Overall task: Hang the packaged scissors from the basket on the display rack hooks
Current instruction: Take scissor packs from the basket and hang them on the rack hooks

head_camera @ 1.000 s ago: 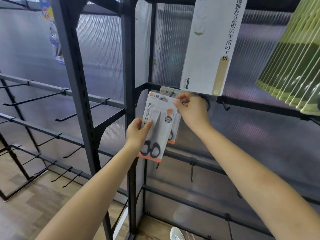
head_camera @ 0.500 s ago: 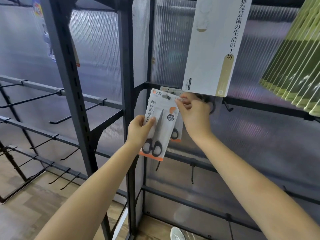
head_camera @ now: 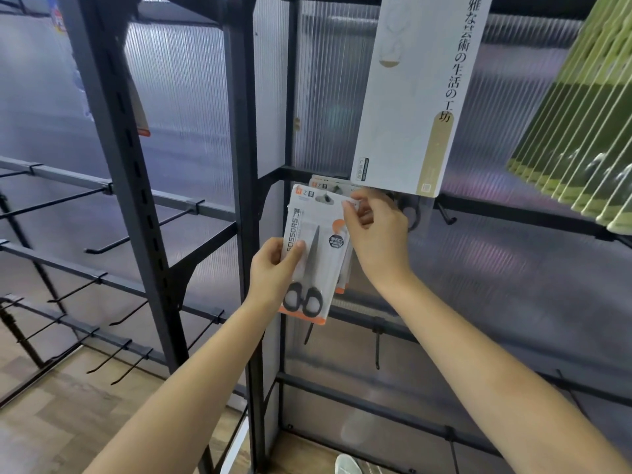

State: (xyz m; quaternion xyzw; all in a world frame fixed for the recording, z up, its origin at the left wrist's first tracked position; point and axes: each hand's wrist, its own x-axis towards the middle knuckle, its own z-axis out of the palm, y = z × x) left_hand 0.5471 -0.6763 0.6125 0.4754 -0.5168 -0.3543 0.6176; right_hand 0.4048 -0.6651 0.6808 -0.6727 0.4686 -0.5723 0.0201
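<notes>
While at least one pack (head_camera: 343, 268) already hangs on the hook (head_camera: 328, 198) behind, the front scissors pack (head_camera: 313, 254) is held up at that hook, not clearly threaded. The left hand (head_camera: 273, 271) pinches its lower left edge; the right hand (head_camera: 374, 234) pinches its top right corner. By my judgement, seating this pack remains, plus any left in the basket, which is out of view. How many packs hang behind is hidden, and a white box (head_camera: 415, 97) covers the rail above.
</notes>
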